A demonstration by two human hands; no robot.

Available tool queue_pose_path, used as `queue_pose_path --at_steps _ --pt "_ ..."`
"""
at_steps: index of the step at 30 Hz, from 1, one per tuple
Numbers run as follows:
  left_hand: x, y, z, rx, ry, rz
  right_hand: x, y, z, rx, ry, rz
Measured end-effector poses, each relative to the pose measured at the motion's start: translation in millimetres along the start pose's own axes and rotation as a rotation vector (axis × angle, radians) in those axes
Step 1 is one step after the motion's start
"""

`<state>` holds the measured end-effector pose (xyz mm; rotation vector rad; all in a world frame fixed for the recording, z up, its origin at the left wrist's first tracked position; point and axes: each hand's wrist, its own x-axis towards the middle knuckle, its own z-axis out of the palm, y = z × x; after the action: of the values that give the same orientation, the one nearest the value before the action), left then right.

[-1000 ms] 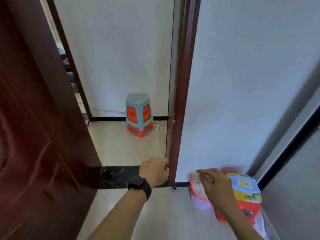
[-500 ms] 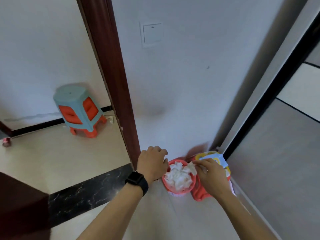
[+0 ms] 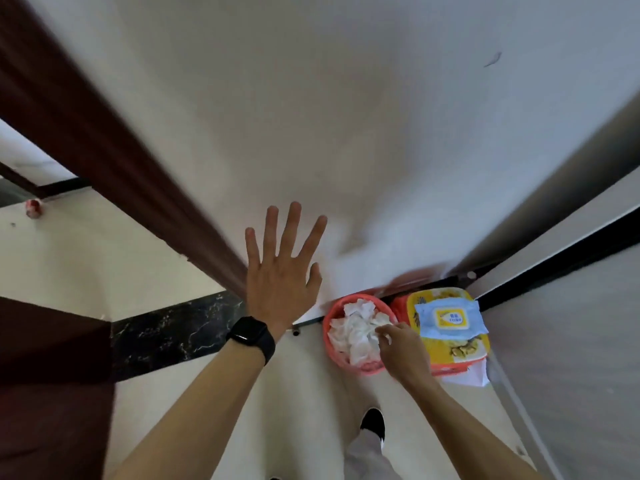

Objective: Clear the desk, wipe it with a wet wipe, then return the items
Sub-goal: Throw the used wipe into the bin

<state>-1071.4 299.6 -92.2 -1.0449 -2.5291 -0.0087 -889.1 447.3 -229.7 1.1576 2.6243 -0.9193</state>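
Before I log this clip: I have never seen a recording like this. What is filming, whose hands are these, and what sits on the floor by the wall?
There is no machine here. A person wears one wide-angle camera on the head, looking down, so the single picture shows their own arms. The left hand, with a black watch on its wrist, is spread open and seems to be braced on the white wall. The right hand reaches into a red basket on the floor. Its fingertips seem to pinch one of the crumpled white wipes that fill it. Beside the basket, a blue wet-wipe pack lies on a yellow-topped stool. The desk is not in view.
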Motion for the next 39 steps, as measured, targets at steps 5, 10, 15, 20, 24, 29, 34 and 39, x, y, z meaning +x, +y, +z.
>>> queue_pose_path --at_steps 5,10,15,20,24,29,34,39 --pt "28.8 -14.7 45.9 0.07 -0.007 -0.07 64.1 10.4 31.0 -0.057 -0.095 0.008" --pt "36.9 -28.2 76.8 0.119 -0.016 -0.041 84.3 17.4 35.2 -0.084 -0.263 0.046" --pt "37.8 -26.9 70.2 0.103 -0.019 -0.036 79.4 16.9 14.0 -0.13 -0.373 0.046" --pt "32.9 -27.4 30.6 0.014 -0.119 0.003 60.9 -28.8 -43.0 -0.184 -0.387 -0.085" --pt "21.3 -48.4 -20.7 -0.136 -0.178 -0.044 31.0 -99.5 -106.1 -0.185 -0.251 -0.326" --pt "-8.7 -113.0 -102.7 -0.199 -0.015 -0.202 -21.7 -215.1 -167.1 -0.093 -0.037 -0.755" --pt "-73.1 -190.8 -198.7 -0.024 -0.035 -0.58 -83.8 -341.6 -175.2 0.088 0.046 -1.227" --pt "-175.0 -229.3 -299.8 0.098 -0.012 -1.12 -157.4 -443.1 -153.7 0.092 -0.142 -1.595"
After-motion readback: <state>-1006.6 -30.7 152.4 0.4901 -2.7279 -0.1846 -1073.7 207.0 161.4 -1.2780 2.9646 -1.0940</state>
